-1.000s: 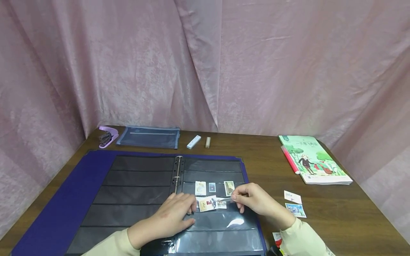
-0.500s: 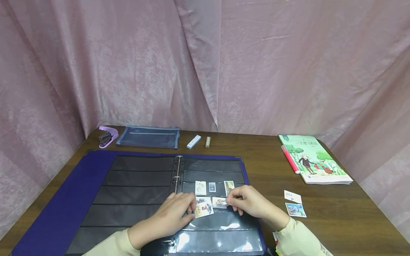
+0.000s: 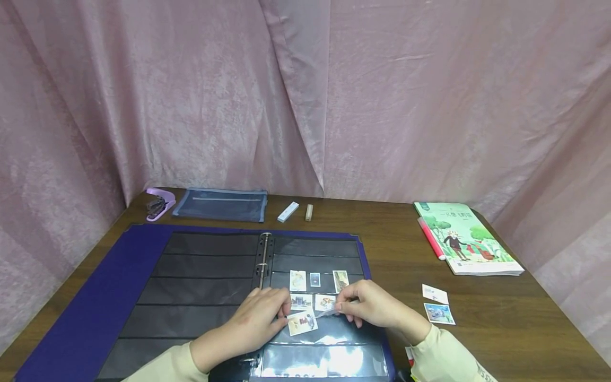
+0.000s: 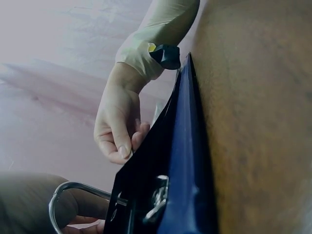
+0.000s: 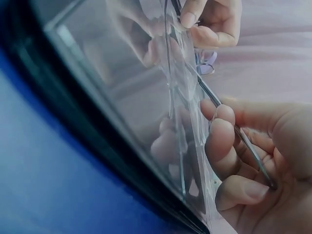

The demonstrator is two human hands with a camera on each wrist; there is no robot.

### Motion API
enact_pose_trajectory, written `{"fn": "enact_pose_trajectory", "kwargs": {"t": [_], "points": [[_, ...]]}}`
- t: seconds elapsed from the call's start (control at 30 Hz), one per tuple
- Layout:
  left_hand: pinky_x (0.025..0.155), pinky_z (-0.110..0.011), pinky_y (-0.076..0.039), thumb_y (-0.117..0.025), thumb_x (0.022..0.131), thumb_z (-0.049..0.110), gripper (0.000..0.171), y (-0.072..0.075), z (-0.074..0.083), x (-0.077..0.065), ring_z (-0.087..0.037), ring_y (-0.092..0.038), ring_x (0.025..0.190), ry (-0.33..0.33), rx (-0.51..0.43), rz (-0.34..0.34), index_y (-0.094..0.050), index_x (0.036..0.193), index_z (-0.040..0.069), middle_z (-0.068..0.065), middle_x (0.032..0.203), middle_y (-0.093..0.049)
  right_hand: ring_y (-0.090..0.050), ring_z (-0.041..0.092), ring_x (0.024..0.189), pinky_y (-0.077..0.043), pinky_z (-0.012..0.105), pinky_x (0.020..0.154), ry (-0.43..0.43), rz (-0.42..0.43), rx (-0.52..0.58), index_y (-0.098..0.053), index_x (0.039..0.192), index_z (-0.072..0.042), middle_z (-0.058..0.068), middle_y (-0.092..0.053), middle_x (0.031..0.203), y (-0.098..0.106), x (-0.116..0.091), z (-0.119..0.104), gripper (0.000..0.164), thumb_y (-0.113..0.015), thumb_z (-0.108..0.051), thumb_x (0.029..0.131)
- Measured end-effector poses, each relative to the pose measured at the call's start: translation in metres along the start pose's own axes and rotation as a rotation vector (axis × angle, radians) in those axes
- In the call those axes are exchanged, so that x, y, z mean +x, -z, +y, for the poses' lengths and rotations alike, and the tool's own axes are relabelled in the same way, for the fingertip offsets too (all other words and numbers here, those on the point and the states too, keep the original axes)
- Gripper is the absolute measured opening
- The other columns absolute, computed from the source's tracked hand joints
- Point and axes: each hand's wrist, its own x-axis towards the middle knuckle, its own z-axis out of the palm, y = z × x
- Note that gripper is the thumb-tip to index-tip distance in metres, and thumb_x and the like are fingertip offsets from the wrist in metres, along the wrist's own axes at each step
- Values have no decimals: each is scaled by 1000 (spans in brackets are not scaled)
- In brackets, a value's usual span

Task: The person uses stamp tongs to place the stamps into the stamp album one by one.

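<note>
A stamp album (image 3: 210, 270) lies spread, its black pocket pages held by metal rings. My right hand (image 3: 365, 303) pinches metal tweezers (image 5: 251, 153), whose tips reach toward a loose stamp (image 3: 303, 323) on the right page. That stamp lies tilted just below a row with a building stamp (image 3: 301, 302) and a flower-like stamp (image 3: 325, 302). My left hand (image 3: 260, 318) rests on the album near the rings, fingers loosely bent, thumb close to the loose stamp's left edge. In the right wrist view the tweezers run along the clear pocket film (image 5: 187, 112).
Right of the album lie two more stamps (image 3: 439, 313) and a green book (image 3: 470, 239) with a red marker (image 3: 431, 240). Along the back are a purple stapler-like tool (image 3: 161, 204), a mesh pouch (image 3: 220, 205), a white block (image 3: 288, 211) and a small beige block (image 3: 309, 213).
The loose stamp has shifted down and left, uncovering the pocketed row above it. My right hand has moved slightly left and down with the tweezers. The left hand stays in place.
</note>
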Motion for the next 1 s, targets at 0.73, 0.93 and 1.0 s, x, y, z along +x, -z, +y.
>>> {"fn": "enact_pose_trajectory", "kwargs": {"t": [0.73, 0.93, 1.0], "points": [[65, -18, -28, -71, 73, 21, 26, -2, -2, 1, 1, -36, 66, 5, 18, -5, -45, 76, 24, 17, 67, -42, -51, 7, 43, -40, 20, 43, 6, -5, 14, -67, 79, -10, 7, -57, 57, 10, 2, 1, 19, -59, -27, 85], [65, -19, -28, -71, 73, 21, 26, -2, -1, 1, 1, -36, 66, 8, 13, -13, -45, 75, 24, 18, 67, -42, -52, 7, 43, -41, 20, 44, -7, -3, -31, -66, 77, -14, 1, -56, 56, 8, 4, 2, 16, -59, -25, 86], [66, -19, -29, -70, 73, 21, 26, -2, -1, 1, 1, -36, 67, 16, 11, -23, -45, 75, 25, 18, 67, -42, -52, 7, 43, -42, 20, 45, -9, -8, -44, -66, 76, -14, 0, -56, 56, 8, 4, 3, 15, -58, -23, 86]]}}
